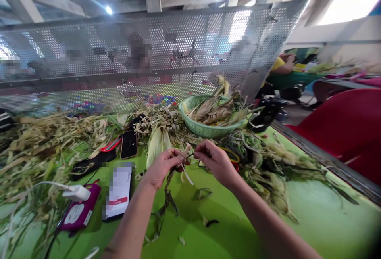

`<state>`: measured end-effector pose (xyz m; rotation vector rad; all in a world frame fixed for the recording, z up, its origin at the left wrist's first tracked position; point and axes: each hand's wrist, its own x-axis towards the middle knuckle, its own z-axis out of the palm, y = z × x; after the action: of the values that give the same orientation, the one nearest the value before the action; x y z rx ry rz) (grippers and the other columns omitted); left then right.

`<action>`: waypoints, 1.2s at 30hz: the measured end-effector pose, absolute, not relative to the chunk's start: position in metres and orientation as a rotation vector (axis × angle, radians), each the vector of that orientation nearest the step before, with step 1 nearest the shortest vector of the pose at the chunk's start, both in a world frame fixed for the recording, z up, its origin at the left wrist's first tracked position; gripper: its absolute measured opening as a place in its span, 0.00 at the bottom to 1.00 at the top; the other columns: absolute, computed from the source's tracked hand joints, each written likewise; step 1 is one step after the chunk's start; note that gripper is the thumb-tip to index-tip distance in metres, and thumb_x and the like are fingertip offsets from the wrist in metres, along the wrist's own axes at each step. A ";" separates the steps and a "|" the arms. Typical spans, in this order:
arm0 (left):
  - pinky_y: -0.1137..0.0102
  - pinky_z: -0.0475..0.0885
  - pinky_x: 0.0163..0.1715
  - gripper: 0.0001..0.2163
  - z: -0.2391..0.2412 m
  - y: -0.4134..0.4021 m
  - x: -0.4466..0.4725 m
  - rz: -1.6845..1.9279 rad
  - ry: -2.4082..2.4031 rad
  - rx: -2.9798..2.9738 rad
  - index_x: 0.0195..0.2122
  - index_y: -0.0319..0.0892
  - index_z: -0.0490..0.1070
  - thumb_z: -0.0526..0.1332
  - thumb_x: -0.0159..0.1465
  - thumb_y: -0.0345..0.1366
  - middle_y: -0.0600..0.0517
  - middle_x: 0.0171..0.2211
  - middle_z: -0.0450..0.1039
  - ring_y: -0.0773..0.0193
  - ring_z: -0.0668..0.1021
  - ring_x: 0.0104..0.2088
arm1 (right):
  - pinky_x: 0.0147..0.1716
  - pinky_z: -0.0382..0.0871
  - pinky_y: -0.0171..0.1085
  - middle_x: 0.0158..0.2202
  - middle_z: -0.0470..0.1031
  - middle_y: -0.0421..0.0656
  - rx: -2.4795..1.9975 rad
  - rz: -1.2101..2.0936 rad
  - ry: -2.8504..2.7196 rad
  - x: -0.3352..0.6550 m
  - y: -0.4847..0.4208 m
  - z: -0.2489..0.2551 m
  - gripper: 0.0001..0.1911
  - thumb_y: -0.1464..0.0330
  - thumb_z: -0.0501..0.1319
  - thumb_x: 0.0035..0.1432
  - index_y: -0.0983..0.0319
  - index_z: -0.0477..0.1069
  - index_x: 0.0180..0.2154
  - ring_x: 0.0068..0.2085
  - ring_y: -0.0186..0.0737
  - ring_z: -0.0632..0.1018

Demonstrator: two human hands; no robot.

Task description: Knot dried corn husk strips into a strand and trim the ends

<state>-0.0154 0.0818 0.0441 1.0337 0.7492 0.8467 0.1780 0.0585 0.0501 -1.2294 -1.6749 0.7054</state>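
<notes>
My left hand [164,165] is closed on a small bunch of corn husk strips [170,181]; a pale end pokes up past the fingertips and dark, dry tails hang to the table. To its right, my right hand [214,160] pinches the end of a thin dark strand [191,156] that runs across to the bunch. What the strand is made of is too small to tell. Just behind the left hand lies a pale green corn husk [157,142]. Scissors with yellow and red handles [231,155] lie partly hidden behind the right hand.
A green plastic basket [205,131] of husks stands behind my hands. Dry husk heaps [50,144] cover the left side. Two phones [129,144], a red cutter [111,144] and a purple power bank [80,207] lie left. A perforated metal screen [113,58] closes the back; a red chair [342,128] stands right.
</notes>
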 end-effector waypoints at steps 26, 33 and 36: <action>0.73 0.60 0.24 0.02 0.039 0.079 -0.010 0.812 1.040 1.699 0.23 0.44 0.75 0.64 0.51 0.32 0.54 0.19 0.72 0.65 0.70 0.22 | 0.33 0.64 0.32 0.32 0.72 0.43 -1.187 0.376 -2.111 0.179 0.050 0.066 0.05 0.68 0.61 0.58 0.60 0.76 0.32 0.32 0.36 0.73; 0.71 0.68 0.33 0.06 0.052 0.072 -0.015 0.624 0.710 1.469 0.30 0.41 0.76 0.66 0.53 0.37 0.49 0.27 0.75 0.62 0.75 0.29 | 0.33 0.64 0.32 0.30 0.72 0.40 -1.124 0.793 -1.911 0.187 0.058 0.062 0.05 0.67 0.63 0.56 0.62 0.75 0.30 0.32 0.36 0.73; 0.71 0.69 0.33 0.10 0.052 0.074 -0.015 0.813 0.725 1.207 0.33 0.40 0.75 0.69 0.52 0.39 0.49 0.27 0.76 0.63 0.76 0.30 | 0.33 0.64 0.32 0.29 0.73 0.40 -1.133 0.790 -1.824 0.184 0.059 0.057 0.05 0.68 0.62 0.57 0.62 0.74 0.31 0.32 0.36 0.73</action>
<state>-0.0147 0.0740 0.0517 1.2066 0.7254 0.8135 0.1840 0.0589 0.0567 -1.1331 -1.8240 0.7902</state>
